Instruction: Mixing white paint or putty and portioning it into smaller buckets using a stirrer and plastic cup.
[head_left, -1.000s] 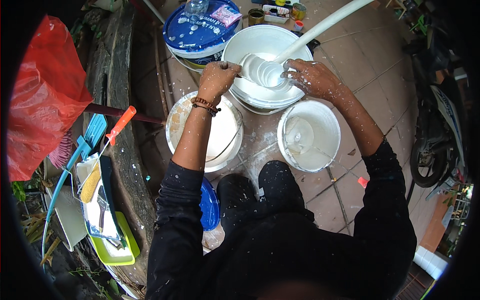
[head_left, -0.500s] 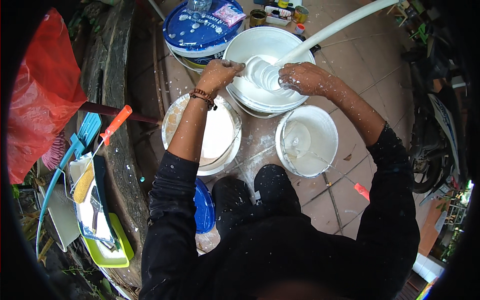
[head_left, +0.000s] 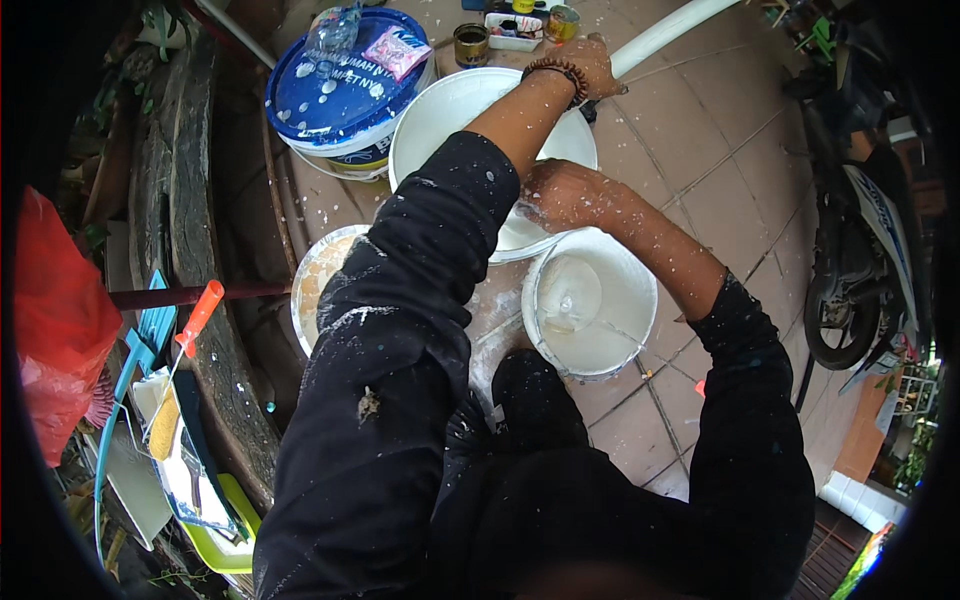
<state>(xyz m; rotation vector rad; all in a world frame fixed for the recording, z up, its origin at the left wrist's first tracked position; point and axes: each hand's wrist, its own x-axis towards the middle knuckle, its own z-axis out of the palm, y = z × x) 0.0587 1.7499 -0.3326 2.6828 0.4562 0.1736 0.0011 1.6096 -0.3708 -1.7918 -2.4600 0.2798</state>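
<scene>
The left hand [head_left: 578,72] is grasping a pole [head_left: 672,36], apparently steadying it. The right hand [head_left: 565,196] is hanging over the bucket [head_left: 428,120], grip hidden, I can't tell; staying steady seems needed next.

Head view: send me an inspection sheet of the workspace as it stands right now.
Surface: tiled floor with white splashes.
Job's things: large white bucket, white pole, smaller white bucket nearer the person.
Clutter: blue-lidded bucket bearing a pink packet; yellow roller and lime-green tray at left.
Grippers: bare hands; left hand closed around the white pole; right hand over the large white bucket's near side, its grip hidden.
Cables: nothing seen that is clearly a cable.
Surroundings: motorcycle at right; weathered timber and red plastic sheet at left.
</scene>
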